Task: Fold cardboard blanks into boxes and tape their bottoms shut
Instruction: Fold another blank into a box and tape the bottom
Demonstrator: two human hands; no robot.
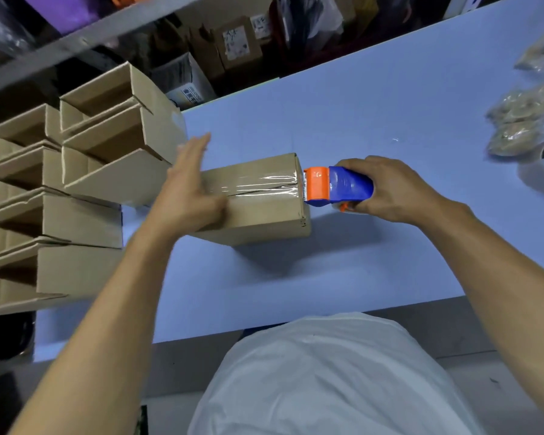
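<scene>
A small brown cardboard box (258, 199) lies near the middle of the pale blue desk (390, 105) — light, stiff, crushable. The left hand (186, 189) presses flat, its grip apart; the right hand (387, 189) clamps a blue-and-orange tape dispenser (336, 186) at the box's end. Hold its edges.

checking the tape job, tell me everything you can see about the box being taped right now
The box is plain brown corrugated cardboard, folded up and lying on the blue table, its closed flaps facing up. A strip of clear glossy tape runs along the flap seam to its right edge. The left hand presses flat on its left end, fingers straight. At the right edge the orange head of a blue tape dispenser, gripped by the right hand, meets the tape. Finished boxes are stacked just left of it.
</scene>
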